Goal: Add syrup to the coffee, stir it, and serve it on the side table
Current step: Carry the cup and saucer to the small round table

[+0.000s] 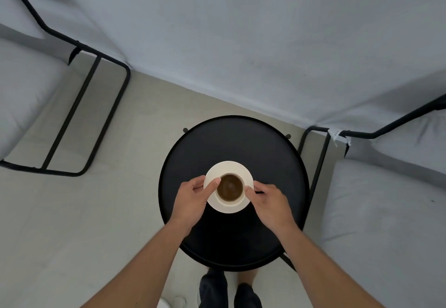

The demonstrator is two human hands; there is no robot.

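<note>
A white cup of brown coffee (229,187) stands on a white saucer (235,167) over the middle of the round black side table (231,138). My left hand (193,196) grips the saucer's left edge, thumb on top beside the cup. On the opposite side, my right hand (270,201) pinches the saucer's right edge. Whether the saucer rests on the tabletop or hovers just above it cannot be told. No syrup or spoon is in view.
Two black-framed chairs with grey cushions flank the table, one at the left (79,105) and one at the right (376,187). A pale wall (241,30) runs close behind the table. My feet (229,288) stand at the table's near edge.
</note>
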